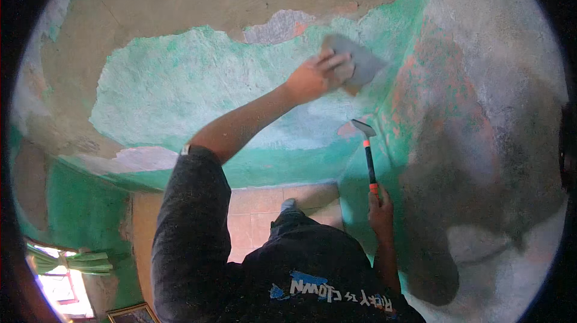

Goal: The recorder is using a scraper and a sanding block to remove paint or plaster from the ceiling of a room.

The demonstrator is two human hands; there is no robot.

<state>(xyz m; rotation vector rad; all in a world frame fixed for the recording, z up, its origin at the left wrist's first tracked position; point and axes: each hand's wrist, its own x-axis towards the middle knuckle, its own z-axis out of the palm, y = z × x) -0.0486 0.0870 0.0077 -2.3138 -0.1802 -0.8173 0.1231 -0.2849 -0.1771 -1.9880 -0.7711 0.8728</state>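
Note:
My left hand (331, 70) is raised against the patchy green and white wall (180, 84), gripping a grey, blurred sheet (365, 61) that looks like sandpaper. Its fingers press the sheet near the corner where two walls meet. Lower on the right, my right hand (381, 210) holds a scraper (364, 129) by its black and orange handle. The scraper's angled metal blade points up, close to the wall corner; whether it touches the wall, I cannot tell.
The right wall (469, 97) stands close beside my right arm, with peeling paint and dark shadows. Below are a tiled floor (252, 223) and my foot. At lower left are a window (67, 289) with a green curtain (85, 262) and a framed picture (133, 314).

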